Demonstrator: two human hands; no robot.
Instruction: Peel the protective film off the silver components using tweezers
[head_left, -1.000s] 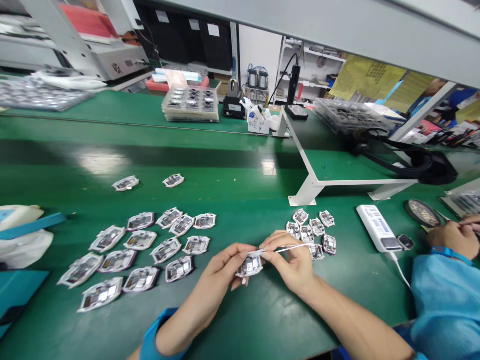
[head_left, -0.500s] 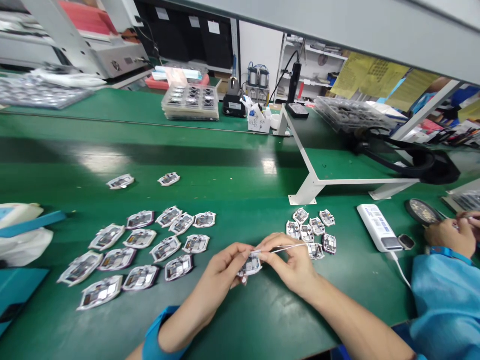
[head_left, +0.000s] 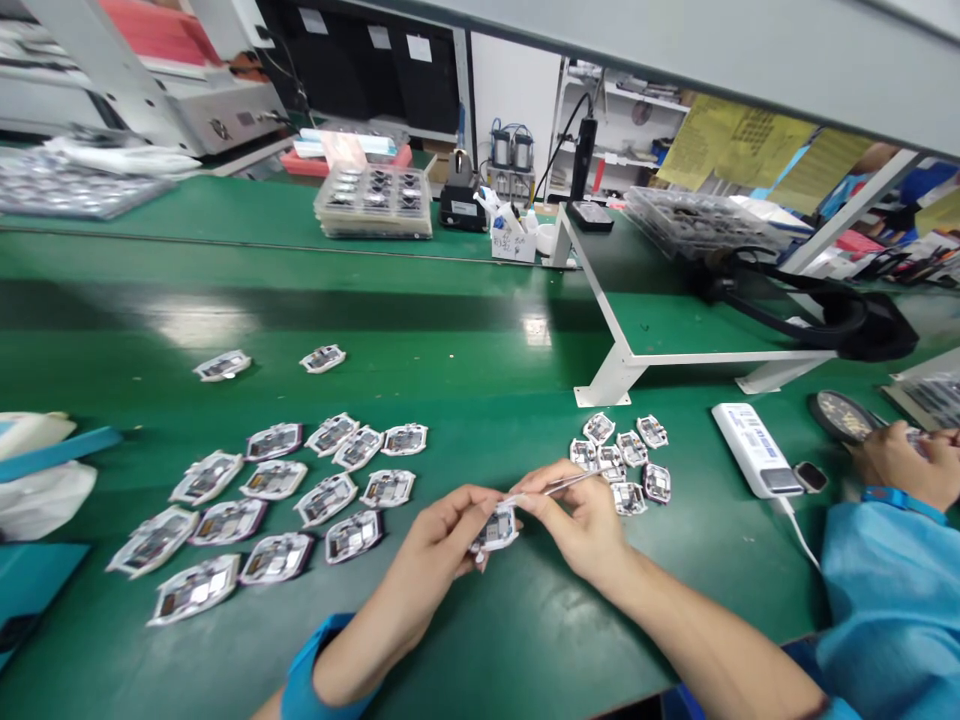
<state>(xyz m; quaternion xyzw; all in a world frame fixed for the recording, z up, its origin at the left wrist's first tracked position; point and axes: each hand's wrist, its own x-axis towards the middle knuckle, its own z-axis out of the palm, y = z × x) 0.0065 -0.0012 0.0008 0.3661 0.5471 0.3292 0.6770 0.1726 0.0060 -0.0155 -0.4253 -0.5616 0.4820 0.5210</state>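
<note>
My left hand (head_left: 448, 530) is closed around the edge of a small white watch housing (head_left: 496, 530) with a circuit board showing in it, held above the green bench. Slim metal tweezers (head_left: 574, 481) lie in my right hand (head_left: 576, 520), whose thumb and fingers pinch together at the housing's upper edge. The tweezers' far end points up and to the right; what the fingertips touch is too small to make out. Left of my hands, several similar open housings (head_left: 277, 557) lie spread out. Beyond my right hand is a tighter cluster of smaller housings (head_left: 611, 461).
A white-legged shelf (head_left: 609, 375) stands at right, with a black headband-like item (head_left: 810, 310) on top. A white power bank-like device (head_left: 754, 450) with a cable lies near a watch (head_left: 811, 477). A co-worker's hand (head_left: 904, 465) is at far right. Clear trays (head_left: 373, 205) stand behind.
The view has shifted slightly. In my right hand the tweezers now look like one narrow line rather than two separate prongs. Both hands stay at the same housing, which is slightly turned.
</note>
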